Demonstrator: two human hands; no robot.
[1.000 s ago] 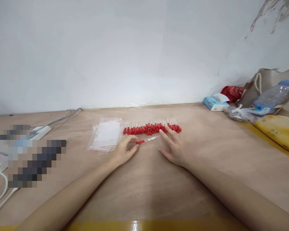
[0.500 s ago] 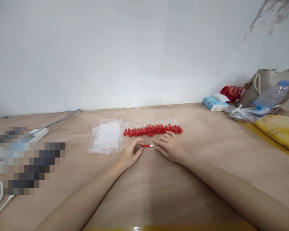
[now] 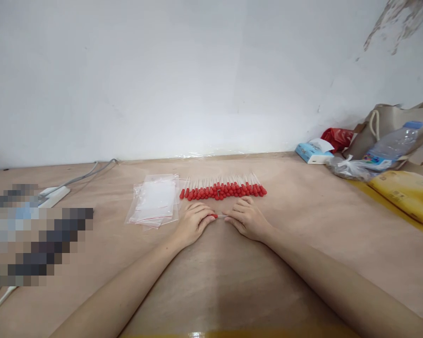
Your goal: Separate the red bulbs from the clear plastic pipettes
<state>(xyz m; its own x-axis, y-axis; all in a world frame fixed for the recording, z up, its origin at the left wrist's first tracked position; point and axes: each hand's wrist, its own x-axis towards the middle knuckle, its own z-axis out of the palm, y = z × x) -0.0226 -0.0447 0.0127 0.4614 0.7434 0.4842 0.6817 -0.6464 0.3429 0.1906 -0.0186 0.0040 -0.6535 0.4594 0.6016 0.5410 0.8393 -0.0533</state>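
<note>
A small dropper (image 3: 215, 216) with a red rubber bulb and a clear thin tube lies crosswise between my hands, just above the table. My left hand (image 3: 195, 222) is closed on the red bulb, thumb in front and fingers curled over it, so only the bulb's end near the tube shows. On the other side, my right hand (image 3: 246, 218) pinches the clear tube, hiding its tip. Just beyond my fingers lies a row of similar red-bulbed droppers (image 3: 225, 189), bulbs towards me and tubes pointing to the wall. Clear zip bags (image 3: 155, 199) are stacked left of that row.
At the right stand a blue tissue pack (image 3: 313, 153), a plastic bottle (image 3: 395, 143), a tied clear bag (image 3: 348, 167) and a yellow packet (image 3: 405, 195). A white power strip (image 3: 56, 196) with cables lies at the left, beside a pixelated area. A wall closes off the back.
My left fingers have closed further over the red bulb, covering more of it. My right hand has shifted slightly and stays on the clear tube.
</note>
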